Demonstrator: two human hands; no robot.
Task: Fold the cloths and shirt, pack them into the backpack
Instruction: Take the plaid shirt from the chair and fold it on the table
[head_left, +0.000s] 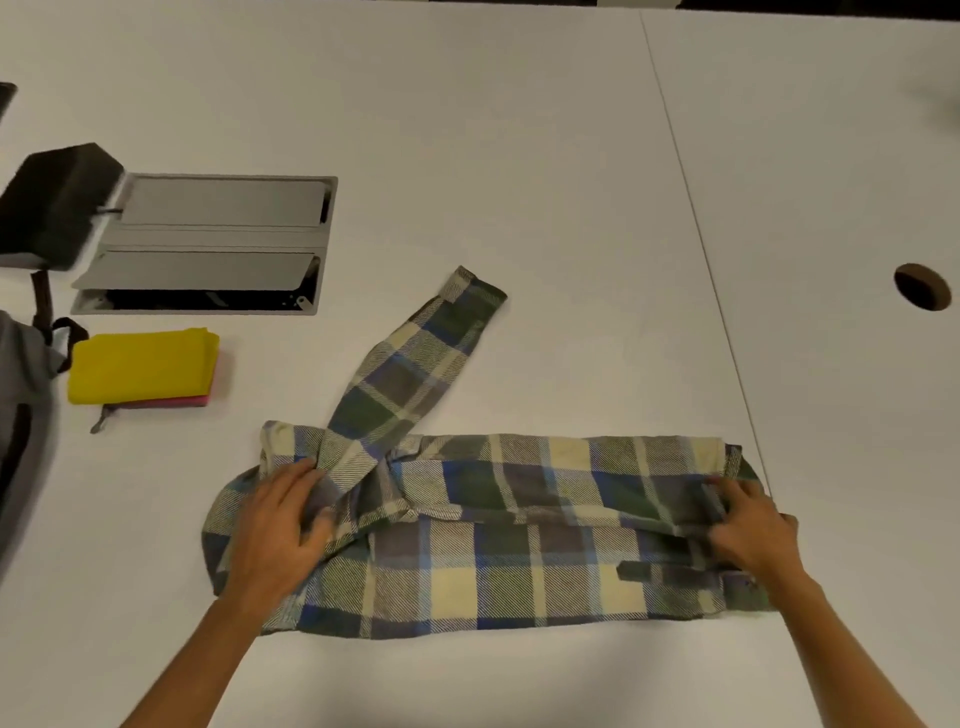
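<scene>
A plaid shirt (493, 525) in green, blue and cream lies folded into a long band across the white table (519, 156), one sleeve (415, 364) sticking out away from me. My left hand (275, 530) pinches the fabric at the shirt's left end, where the sleeve begins. My right hand (748, 530) grips a fold at the shirt's right end. A stack of folded cloths (143, 366), yellow on top with pink beneath, lies to the left. The grey backpack (21, 415) shows partly at the left edge.
A metal cable hatch (208, 244) is set into the table behind the cloths, with a black box (57, 202) beside it. A round cable hole (922, 286) sits at the right. A seam (696, 234) runs along the table.
</scene>
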